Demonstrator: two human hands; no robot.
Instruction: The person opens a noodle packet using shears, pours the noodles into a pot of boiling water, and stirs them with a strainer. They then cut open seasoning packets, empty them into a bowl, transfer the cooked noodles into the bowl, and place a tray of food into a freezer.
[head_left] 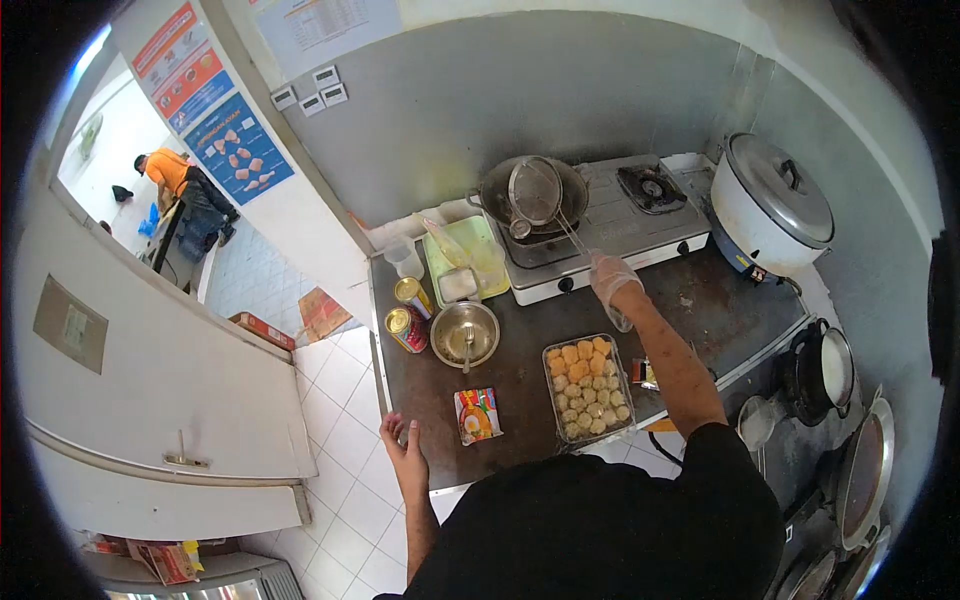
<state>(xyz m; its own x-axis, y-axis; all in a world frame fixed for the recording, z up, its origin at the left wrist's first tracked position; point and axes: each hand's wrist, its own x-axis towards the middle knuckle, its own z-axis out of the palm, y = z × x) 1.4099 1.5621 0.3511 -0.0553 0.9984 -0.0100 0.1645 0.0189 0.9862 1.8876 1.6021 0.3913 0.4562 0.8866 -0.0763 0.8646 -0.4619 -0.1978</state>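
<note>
My right hand [612, 280], in a clear plastic glove, is closed round the handle of a wire strainer [535, 191]. The strainer's round basket is over a dark wok [495, 188] on the left burner of the stove [600, 262]. Bare and empty, my left hand [404, 445] has its fingers apart at the counter's front left edge. A clear tray of breaded balls [588, 390] lies on the dark counter [520, 400], between my arms. To its left are a red noodle packet [478, 416] and a metal bowl [465, 336] with a fork in it.
Two cans [406, 328] and a green tray [466, 258] are left of the stove. A large lidded pot [775, 200] stands at the right, with black pans [815, 370] nearer me. Through the doorway, a person in orange [172, 172] bends over a table.
</note>
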